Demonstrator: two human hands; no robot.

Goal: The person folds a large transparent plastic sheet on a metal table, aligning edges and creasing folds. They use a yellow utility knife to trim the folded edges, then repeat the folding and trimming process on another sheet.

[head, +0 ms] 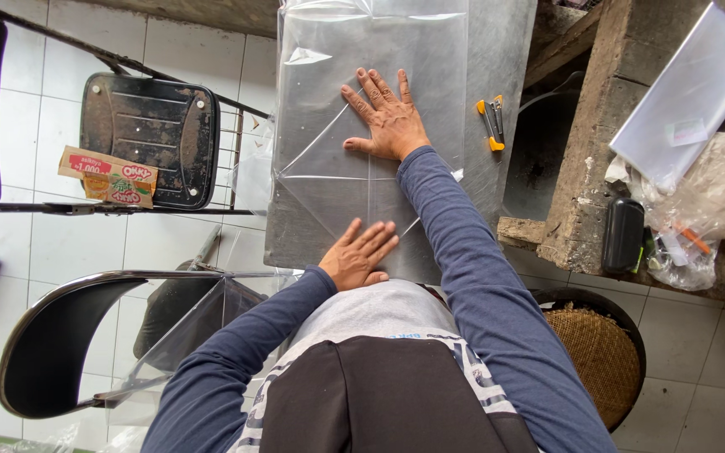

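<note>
On plastic sheet (329, 159): left hand (356, 258), right hand (389, 117) flat.

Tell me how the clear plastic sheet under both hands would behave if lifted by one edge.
The plastic sheet would likely droop: it is thin, see-through and keeps fold creases. It looks light, lying flat only where the left hand and right hand press it. Its glossy glare suggests a slick surface that may slide on the metal table.

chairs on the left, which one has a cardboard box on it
The upper folding chair with the worn black seat; a small cardboard box rests on its edge. The lower curved black chair carries none.
</note>
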